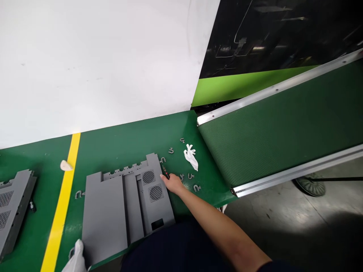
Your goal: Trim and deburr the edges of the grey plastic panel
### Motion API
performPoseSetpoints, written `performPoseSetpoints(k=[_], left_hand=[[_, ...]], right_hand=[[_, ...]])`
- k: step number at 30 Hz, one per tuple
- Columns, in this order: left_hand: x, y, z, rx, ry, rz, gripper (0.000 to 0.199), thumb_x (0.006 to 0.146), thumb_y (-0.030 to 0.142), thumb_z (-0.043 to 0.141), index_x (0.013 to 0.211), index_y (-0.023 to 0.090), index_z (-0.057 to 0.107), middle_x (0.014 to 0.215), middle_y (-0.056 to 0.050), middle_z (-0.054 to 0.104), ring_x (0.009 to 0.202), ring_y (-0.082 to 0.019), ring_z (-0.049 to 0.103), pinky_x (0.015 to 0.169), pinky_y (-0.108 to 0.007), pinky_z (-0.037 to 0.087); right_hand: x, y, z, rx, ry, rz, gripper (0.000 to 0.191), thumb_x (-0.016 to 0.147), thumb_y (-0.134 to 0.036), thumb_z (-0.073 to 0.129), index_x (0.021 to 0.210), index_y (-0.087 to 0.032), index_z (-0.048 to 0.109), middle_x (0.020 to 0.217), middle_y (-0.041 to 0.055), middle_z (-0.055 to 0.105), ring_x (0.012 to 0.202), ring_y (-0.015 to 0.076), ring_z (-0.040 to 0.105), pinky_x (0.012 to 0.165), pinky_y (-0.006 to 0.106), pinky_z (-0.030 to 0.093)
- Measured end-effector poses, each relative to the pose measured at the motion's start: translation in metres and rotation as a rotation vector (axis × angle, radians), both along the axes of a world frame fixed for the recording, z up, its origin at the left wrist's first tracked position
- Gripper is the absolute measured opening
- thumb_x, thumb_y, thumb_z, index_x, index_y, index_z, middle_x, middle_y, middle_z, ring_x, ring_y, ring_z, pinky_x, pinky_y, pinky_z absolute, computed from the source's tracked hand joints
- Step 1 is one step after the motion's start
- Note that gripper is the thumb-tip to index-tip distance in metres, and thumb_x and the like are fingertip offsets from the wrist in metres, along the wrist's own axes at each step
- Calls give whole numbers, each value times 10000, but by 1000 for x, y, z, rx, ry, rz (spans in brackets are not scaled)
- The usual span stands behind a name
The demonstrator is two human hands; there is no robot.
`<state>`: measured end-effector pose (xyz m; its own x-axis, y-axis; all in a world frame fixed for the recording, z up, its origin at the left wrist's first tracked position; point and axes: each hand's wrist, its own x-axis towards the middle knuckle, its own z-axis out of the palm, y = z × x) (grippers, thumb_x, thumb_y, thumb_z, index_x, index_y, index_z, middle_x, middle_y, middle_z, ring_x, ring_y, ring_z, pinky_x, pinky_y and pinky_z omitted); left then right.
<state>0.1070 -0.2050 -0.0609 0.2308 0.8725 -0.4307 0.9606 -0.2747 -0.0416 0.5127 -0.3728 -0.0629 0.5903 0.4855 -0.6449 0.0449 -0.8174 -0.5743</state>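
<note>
Panel (pixel 104 211) seems stiff, broad — best taken by opposite edges; right fingers (pixel 172 181) grip a dark-handled tool (pixel 167 175), left hand's (pixel 76 260) grip unclear.

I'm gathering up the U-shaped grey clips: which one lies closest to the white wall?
The clip just beyond the fingers of the loose white glove; every other clip lies farther from the wall.

Room btwn gray panel (pixel 106 211) & wall (pixel 99 68); clips (pixel 171 150) (plus glove (pixel 191 158)) obstruct R side
</note>
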Motion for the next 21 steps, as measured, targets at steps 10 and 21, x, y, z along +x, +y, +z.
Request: performPoseSetpoints(k=[10,21], left_hand=[[-8,2,-9,-77,19,43,1157,583,108,715,1630,246,243,1202,-165,787,1167,-408,724,950,-454,537],[-23,8,-21,-96,58,-54,1072,631,104,694,1616,118,272,1377,-249,691,1272,-380,682,1046,-395,521]], right_hand=[[7,24,-3,-107,-22,44,762,942,-762,405,1198,-95,671,1254,274,721,1204,430,680,999,501,531],[11,42,-7,-109,-86,13,745,963,-765,366,1168,-123,683,1230,261,734,1191,413,683,1005,501,524]])
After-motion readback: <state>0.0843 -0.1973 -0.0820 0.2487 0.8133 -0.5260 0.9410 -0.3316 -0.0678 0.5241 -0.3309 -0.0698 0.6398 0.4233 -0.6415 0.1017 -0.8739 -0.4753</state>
